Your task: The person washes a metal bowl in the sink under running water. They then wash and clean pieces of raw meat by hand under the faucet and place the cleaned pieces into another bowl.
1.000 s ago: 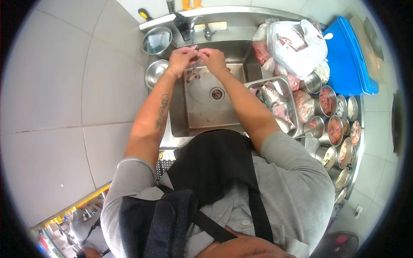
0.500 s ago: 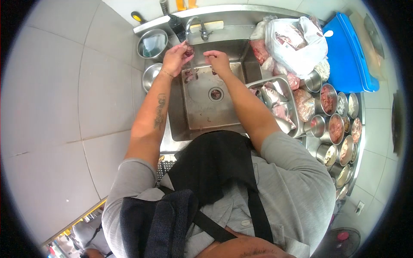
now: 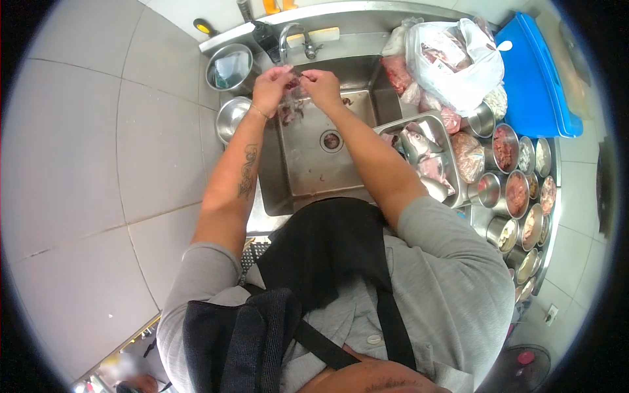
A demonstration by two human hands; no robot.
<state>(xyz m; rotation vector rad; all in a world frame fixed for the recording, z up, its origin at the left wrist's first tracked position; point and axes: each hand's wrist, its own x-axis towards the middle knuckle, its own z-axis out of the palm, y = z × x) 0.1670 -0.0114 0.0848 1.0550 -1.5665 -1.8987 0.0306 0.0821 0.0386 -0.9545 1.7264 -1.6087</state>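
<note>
My left hand [image 3: 270,90] is closed on a small dark red piece of meat [image 3: 293,83], below the tap [image 3: 286,47] and over the far left part of the steel sink [image 3: 308,157]. Close beside it, my right hand [image 3: 320,88] pinches at the same piece with its fingertips. Water seems to run down past the hands. Dark red scraps [image 3: 288,112] lie on the sink floor beneath them, and another bit sits in the drain [image 3: 331,141].
Right of the sink stands a tray of fish pieces [image 3: 452,164], with a white plastic bag [image 3: 462,85], a blue cooler box [image 3: 534,78] and several steel containers [image 3: 516,194] beyond. Two steel bowls [image 3: 233,119] stand at the left. Part of another person shows at bottom left.
Half a second ago my hands were apart; my right hand has moved left and the two meet at the meat again. The view has shifted slightly.
</note>
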